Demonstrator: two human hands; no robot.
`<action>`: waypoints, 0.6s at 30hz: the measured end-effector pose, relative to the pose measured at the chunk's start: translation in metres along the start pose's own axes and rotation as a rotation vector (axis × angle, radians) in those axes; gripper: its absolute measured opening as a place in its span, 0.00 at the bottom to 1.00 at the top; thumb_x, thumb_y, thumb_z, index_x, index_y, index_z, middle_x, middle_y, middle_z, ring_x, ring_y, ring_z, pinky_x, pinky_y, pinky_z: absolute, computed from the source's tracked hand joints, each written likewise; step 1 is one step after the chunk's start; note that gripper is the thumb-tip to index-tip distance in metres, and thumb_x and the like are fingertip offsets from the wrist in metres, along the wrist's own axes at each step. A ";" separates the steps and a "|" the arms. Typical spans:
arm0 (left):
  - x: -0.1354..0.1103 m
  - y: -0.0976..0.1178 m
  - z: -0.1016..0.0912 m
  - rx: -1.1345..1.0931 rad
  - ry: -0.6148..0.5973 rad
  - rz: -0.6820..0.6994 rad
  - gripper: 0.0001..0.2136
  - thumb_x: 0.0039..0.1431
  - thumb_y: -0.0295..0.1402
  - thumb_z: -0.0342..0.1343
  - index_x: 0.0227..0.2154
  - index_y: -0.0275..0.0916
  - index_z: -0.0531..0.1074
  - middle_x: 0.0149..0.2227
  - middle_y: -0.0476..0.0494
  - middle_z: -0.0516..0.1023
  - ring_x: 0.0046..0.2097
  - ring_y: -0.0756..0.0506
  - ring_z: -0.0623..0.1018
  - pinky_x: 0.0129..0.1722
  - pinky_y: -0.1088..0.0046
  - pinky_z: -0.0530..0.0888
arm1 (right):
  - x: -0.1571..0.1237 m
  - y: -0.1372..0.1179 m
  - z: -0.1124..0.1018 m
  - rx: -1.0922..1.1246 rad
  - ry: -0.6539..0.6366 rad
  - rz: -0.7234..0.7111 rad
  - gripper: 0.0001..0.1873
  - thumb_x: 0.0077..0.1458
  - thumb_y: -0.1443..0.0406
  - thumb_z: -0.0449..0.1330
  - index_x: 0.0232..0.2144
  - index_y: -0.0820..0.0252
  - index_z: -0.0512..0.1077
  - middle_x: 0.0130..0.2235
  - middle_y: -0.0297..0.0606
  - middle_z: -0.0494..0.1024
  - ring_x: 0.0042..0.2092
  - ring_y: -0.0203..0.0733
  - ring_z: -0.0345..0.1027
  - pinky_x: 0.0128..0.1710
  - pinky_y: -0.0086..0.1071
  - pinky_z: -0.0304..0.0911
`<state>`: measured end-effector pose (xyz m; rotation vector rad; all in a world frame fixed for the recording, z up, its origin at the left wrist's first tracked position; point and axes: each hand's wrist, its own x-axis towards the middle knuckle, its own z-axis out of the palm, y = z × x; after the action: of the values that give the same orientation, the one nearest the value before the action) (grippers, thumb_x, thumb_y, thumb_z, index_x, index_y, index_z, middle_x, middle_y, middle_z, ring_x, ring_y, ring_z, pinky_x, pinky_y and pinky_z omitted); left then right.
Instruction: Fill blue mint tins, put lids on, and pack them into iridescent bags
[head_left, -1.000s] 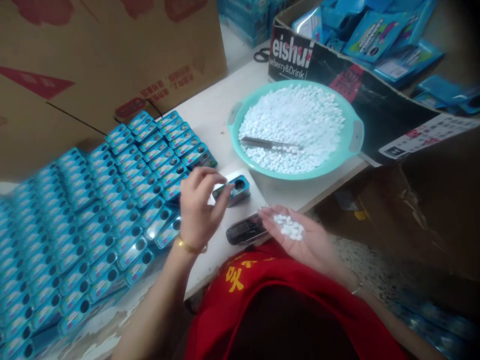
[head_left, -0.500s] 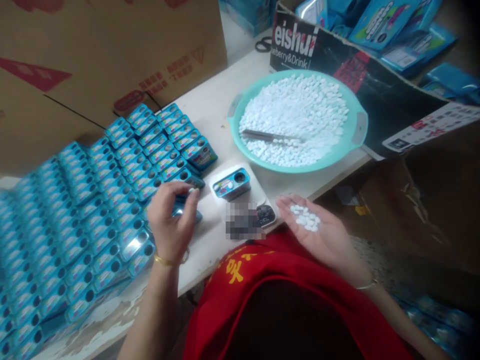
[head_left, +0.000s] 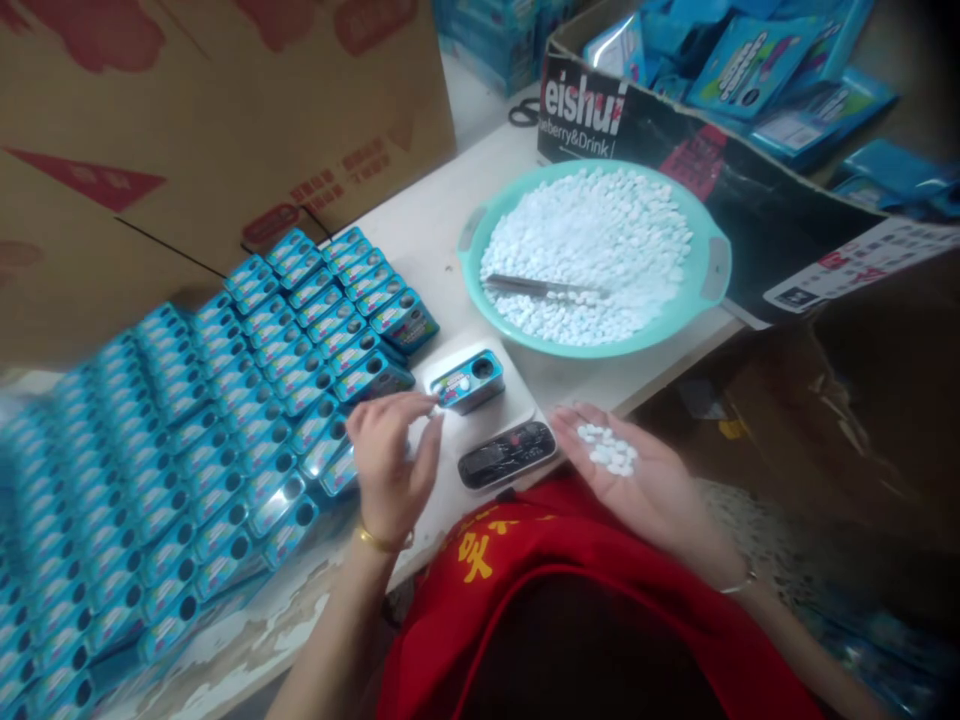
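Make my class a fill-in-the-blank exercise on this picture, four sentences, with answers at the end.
The right hand holds small white rounded pellets on its open ____.
The thin gold-coloured bracelet circles the ____ wrist.
One small blue rectangular container stands on a flat white device with an oblong panel coloured ____.
The round mint-green plastic basin is heaped with more white ____.
Missing words: palm; left; black; pellets.

The black carton (head_left: 772, 215) reads "eishui" and, apparently, "eberry&Drink".

Left hand (head_left: 393, 455) curled, thumb opposite fingers, tip contact unclear in blur; right hand (head_left: 637, 480) palm up, cupped slightly.
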<state>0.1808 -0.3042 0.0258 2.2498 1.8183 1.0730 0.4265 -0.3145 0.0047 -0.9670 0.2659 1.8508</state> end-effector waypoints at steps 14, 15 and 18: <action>0.040 0.011 0.030 -0.137 -0.072 0.229 0.06 0.60 0.26 0.53 0.39 0.40 0.69 0.44 0.44 0.79 0.47 0.47 0.78 0.60 0.57 0.64 | 0.004 0.003 0.002 0.008 0.023 0.005 0.13 0.62 0.70 0.49 0.41 0.66 0.72 0.46 0.47 0.79 0.53 0.46 0.70 0.54 0.38 0.68; 0.042 0.010 0.028 -0.123 -0.057 0.226 0.05 0.60 0.27 0.54 0.39 0.40 0.69 0.44 0.43 0.79 0.47 0.47 0.78 0.61 0.56 0.63 | 0.003 0.002 0.003 0.009 0.026 0.004 0.13 0.63 0.70 0.48 0.42 0.66 0.72 0.46 0.47 0.79 0.53 0.46 0.70 0.54 0.38 0.68; 0.039 0.005 0.021 -0.071 0.036 0.170 0.04 0.58 0.28 0.56 0.37 0.40 0.70 0.44 0.42 0.78 0.48 0.45 0.77 0.61 0.53 0.61 | 0.003 0.001 0.003 0.018 0.031 0.002 0.13 0.63 0.70 0.48 0.43 0.67 0.72 0.46 0.48 0.79 0.54 0.46 0.70 0.54 0.38 0.67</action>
<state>0.1985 -0.2640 0.0309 2.3932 1.5976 1.1913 0.4231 -0.3111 0.0041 -0.9837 0.3025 1.8336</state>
